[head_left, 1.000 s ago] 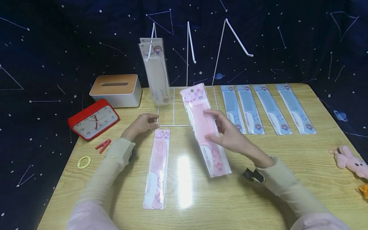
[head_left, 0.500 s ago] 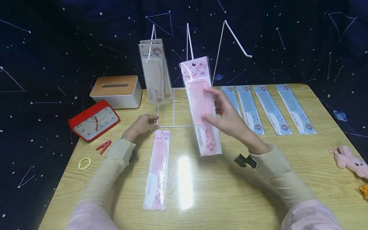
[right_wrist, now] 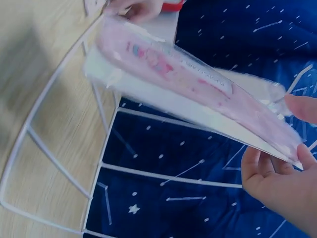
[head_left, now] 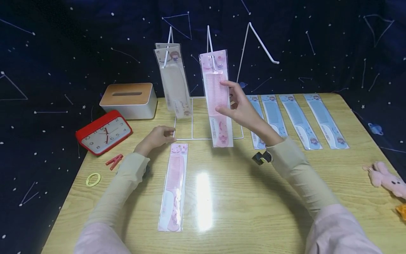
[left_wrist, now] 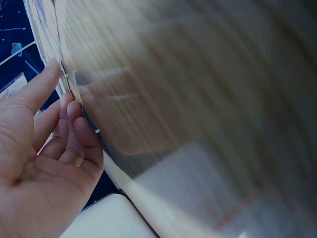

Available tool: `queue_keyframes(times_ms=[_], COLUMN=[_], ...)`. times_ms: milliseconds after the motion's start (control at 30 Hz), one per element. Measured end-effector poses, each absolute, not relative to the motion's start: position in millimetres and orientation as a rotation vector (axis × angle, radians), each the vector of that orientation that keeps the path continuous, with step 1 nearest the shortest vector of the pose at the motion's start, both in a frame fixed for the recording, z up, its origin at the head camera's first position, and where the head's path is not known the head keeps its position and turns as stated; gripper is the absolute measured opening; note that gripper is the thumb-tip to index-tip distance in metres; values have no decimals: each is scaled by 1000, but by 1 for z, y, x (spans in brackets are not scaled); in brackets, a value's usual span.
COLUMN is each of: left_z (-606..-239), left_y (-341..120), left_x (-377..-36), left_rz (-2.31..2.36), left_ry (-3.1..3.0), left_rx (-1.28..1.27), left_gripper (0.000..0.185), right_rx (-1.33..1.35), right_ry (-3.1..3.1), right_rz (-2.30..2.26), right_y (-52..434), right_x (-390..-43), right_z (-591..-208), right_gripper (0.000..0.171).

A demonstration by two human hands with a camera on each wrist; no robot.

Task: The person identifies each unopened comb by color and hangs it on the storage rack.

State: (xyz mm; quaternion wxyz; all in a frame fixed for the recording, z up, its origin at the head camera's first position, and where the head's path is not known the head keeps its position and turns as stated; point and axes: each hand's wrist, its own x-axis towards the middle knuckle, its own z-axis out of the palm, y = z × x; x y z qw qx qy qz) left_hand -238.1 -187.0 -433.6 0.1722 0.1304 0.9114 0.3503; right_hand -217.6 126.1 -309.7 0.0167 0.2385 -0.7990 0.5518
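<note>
Right hand (head_left: 242,107) held the packaged pink comb (head_left: 216,97) upright, thumb and fingers pinched on its mid-section, with the top of the pack raised to the middle hook (head_left: 211,49) of the white wire rack (head_left: 207,116). Whether the hang hole had engaged the hook tip could not be determined from the head view; the right wrist view was blurred and did not resolve it.

Left hand (head_left: 155,137) rested with fingers loosely curled against the front left corner of the rack base, touching the wire and gripping nothing that could be confirmed.

Probable faults from this position:

- Missed hook. The hole in the pack is small and the hook tip narrow; a release before engagement would likely drop the pack onto the rack base or the surface (head_left: 285,183).
- Film buckling. The grip sat well below the header, so the flexible top edge could fold against the hook rather than thread onto it.
- Rack shift. The frame appeared light; a push against the hook could tilt or slide it if the left hand eased off.
- Neighbour disturbance. The beige comb packs (head_left: 172,79) hung on the adjacent hook, near the pink pack; a sideways swing could knock them.

A second pink comb pack (head_left: 173,185) lay flat on the surface near the left forearm.
</note>
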Motion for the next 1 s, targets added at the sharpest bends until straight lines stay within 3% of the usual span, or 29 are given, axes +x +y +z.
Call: queue_keyframes(times_ms=[267,500,767,1000], left_z=[-433,-431,-431,-433], left_y=[-185,-184,-183,-186], left_x=[-239,-238,-238,-238], left_rz=[977,983,976,985], left_ry=[2589,2603,2601,2604], left_rx=[369,386,378,386], left_gripper=[54,53,53,53], right_rx=[669,614,559,586], right_ry=[-2490,-2595,-2614,-2573], right_rz=[1822,1808,1784,1821], right_y=[123,127,131,119], right_x=[-255,-266,-260,-229], right_z=[-321,-331,-347,-366], right_gripper=[69,67,61,54])
